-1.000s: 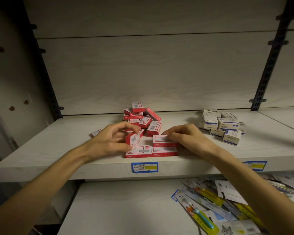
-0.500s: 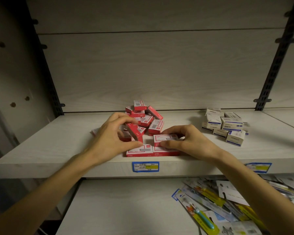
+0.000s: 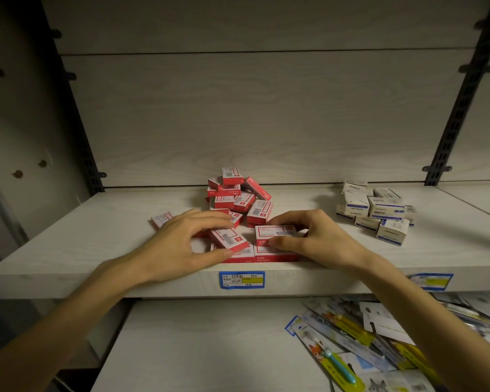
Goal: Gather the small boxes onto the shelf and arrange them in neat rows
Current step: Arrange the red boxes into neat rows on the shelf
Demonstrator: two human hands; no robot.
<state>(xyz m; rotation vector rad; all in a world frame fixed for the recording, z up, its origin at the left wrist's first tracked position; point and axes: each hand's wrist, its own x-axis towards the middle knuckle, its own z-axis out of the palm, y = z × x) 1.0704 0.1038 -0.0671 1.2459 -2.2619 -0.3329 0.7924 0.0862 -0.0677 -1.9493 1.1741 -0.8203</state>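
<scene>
Pale wood-grain boards make up the shelf [image 3: 68,250], and both hands work at its front edge, where a neat stack is being built. Beneath the palms lie two flat red boxes [image 3: 262,257] side by side, flush with the edge, apparently the base of a first row. The left hand [image 3: 178,244] pinches a tilted red box [image 3: 229,240] between thumb and fingertips, one end raised, probably so it can be squared up before it drops onto the base. The right hand [image 3: 317,239] grips a level red box [image 3: 276,234] on top of the base, thumb in front and fingers behind, likely steadying it. Just beyond the fingertips rises the loose heap of red boxes [image 3: 238,196], close enough to draw from. One stray red box [image 3: 161,219] lies past the left hand's outer side. Beyond the right hand sits a jumble of white boxes [image 3: 376,210], not yet sorted.
</scene>
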